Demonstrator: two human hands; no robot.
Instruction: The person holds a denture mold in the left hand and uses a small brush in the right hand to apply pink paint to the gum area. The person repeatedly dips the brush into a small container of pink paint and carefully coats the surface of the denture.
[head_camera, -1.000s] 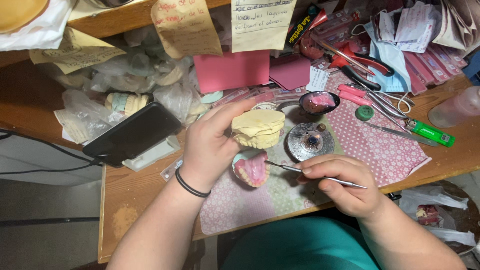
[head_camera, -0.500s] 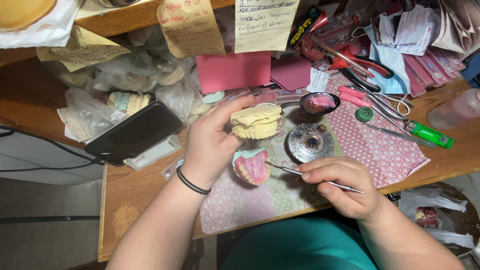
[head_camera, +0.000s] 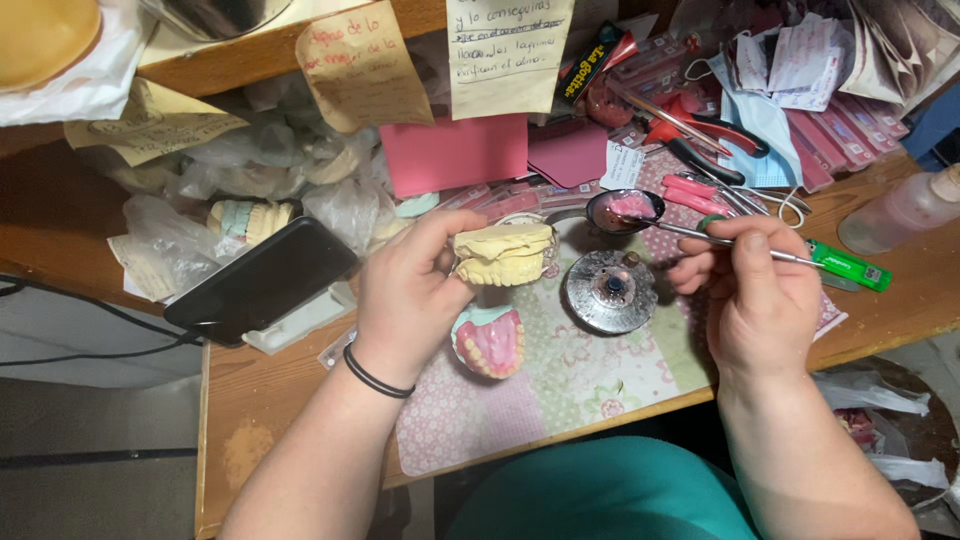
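- Yellow plaster dental cast (head_camera: 502, 255), 2 halves stacked, sits in the left hand (head_camera: 410, 290), thumb and fingers closed around its left end, held above the patterned mat (head_camera: 560, 370).
- Thin metal instrument (head_camera: 740, 245) is pinched in the closed right hand (head_camera: 760, 295); its tip reaches toward the small dark bowl (head_camera: 625, 210) holding pink material.
- Pink denture (head_camera: 490, 340) with a row of pale teeth lies on the mat, just below the cast and beside the left wrist, which wears a black band (head_camera: 377, 377).
- Round metal burner (head_camera: 610, 290) stands on the mat between the 2 hands.
- Green lighter (head_camera: 850, 267) lies on the wooden bench (head_camera: 250, 400), just right of the right hand.
- Black phone (head_camera: 262, 280) rests tilted at the left, well apart from the cast.
- Red-handled pliers (head_camera: 700, 135) and paper notes (head_camera: 510, 50) crowd the back of the bench.
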